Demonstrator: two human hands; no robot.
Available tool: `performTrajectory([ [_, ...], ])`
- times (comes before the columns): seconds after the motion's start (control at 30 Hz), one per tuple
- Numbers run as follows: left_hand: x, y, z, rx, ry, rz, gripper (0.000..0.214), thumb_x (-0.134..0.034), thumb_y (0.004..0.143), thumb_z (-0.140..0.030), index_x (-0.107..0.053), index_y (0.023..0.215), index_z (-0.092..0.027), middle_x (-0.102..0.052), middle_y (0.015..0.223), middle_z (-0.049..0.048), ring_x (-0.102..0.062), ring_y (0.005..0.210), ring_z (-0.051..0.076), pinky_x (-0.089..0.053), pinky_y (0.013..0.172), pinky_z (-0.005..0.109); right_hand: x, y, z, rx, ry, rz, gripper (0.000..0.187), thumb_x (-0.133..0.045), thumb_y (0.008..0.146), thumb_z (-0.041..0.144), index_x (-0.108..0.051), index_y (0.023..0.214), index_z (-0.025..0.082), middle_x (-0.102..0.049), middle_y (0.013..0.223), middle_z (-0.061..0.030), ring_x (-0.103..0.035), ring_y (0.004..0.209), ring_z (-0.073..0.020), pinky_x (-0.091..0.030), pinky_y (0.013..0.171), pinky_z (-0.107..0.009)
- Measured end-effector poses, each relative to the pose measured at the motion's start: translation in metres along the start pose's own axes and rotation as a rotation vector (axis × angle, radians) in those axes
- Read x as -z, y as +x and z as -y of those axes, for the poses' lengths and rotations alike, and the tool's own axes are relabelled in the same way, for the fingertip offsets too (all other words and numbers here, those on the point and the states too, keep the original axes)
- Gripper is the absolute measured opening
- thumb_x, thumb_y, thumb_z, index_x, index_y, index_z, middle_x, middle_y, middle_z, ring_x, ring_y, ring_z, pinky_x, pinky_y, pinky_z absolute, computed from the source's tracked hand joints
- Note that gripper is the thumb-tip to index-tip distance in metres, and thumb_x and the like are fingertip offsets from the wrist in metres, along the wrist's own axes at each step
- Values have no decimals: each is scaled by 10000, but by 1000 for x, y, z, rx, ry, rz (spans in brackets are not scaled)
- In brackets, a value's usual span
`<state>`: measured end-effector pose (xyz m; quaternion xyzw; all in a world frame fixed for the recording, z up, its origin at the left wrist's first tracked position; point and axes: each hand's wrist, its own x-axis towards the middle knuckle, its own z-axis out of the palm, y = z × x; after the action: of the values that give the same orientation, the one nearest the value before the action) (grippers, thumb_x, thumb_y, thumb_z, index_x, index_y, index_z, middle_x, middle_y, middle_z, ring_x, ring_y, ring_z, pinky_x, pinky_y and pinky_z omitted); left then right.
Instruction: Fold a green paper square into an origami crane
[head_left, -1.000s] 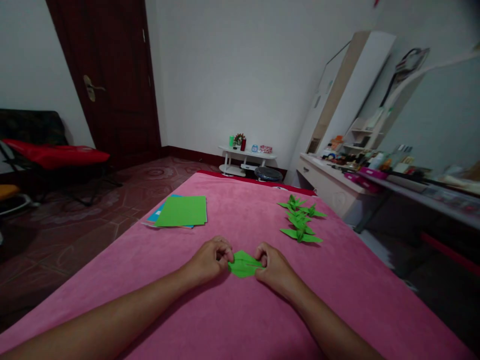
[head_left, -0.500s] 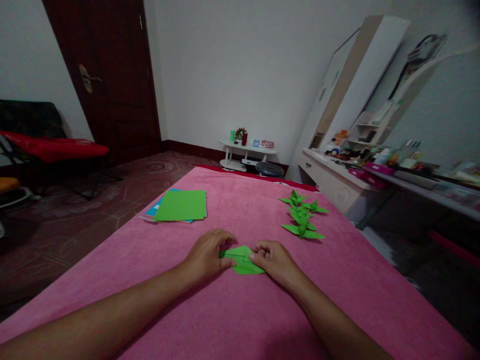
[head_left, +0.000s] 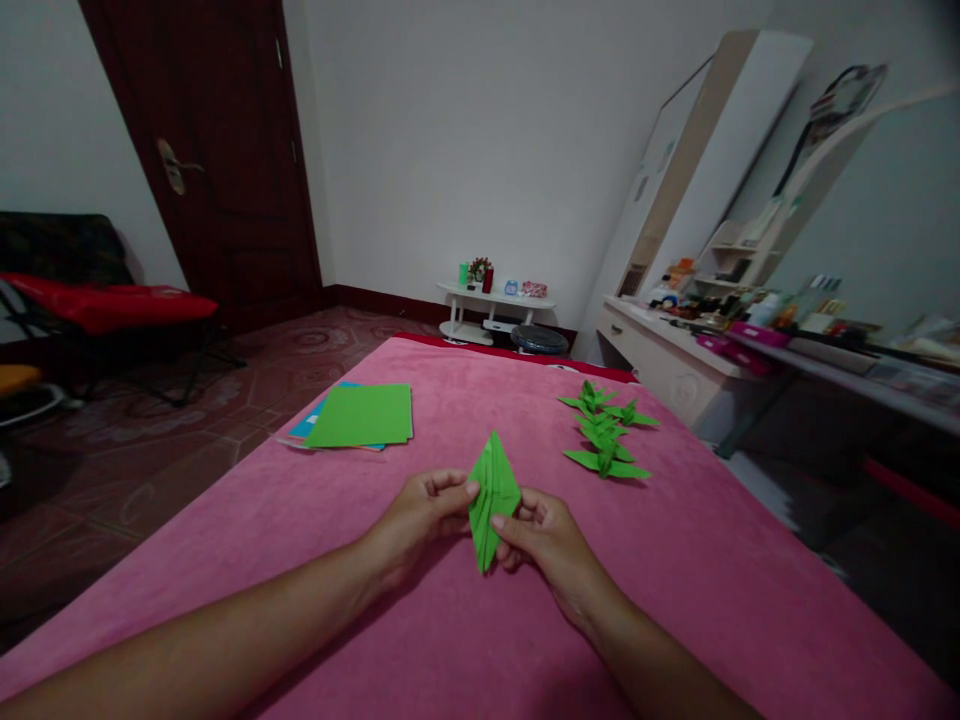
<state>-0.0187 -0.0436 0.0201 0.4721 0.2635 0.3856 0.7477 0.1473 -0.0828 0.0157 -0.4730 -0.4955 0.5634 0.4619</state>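
Near the left edge of the pink-covered table (head_left: 465,640), origami sheets (head_left: 364,415) lie stacked. Your left hand (head_left: 427,510) pinches the left side of a green folded-paper diamond (head_left: 496,490), which is between your hands, equally close to both, its long axis pointing toward the table's far edge. Your right hand (head_left: 544,535) pinches its lower right side. Green origami cranes (head_left: 602,432) cluster toward the right edge.

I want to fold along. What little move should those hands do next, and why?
Maybe the right hand should press the folded paper flatter: it looks creased lengthwise, that hand's thumb lies on top, and the left hand holds the other side.
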Motion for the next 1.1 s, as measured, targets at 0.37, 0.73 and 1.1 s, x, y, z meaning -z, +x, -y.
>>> performTrajectory([
  [0.37,18,36,-24,108,391,61,303,-782,561,-339,-676,702,-92,-638,585,27,-525,474,91,-386,490,207,29,-3,25,301,-468,-234,185,-621,765,343,-557,760,169,-537,623,15,-488,512,-104,-383,469,-222],
  [0.73,22,56,-7,-167,1194,209,169,-688,652,-224,-716,806,-159,-641,687,14,-529,591,115,-381,551,212,39,-1,8,539,-911,182,252,-701,719,154,-687,960,230,-610,885,-28,-558,856,-165,-439,753,-278],
  [1.1,20,12,-3,-401,1280,258,202,-708,682,-313,-699,848,-198,-639,768,35,-565,724,158,-416,686,265,32,2,-3,429,-884,83,140,-699,716,153,-718,825,239,-574,785,0,-547,730,-133,-425,645,-239],
])
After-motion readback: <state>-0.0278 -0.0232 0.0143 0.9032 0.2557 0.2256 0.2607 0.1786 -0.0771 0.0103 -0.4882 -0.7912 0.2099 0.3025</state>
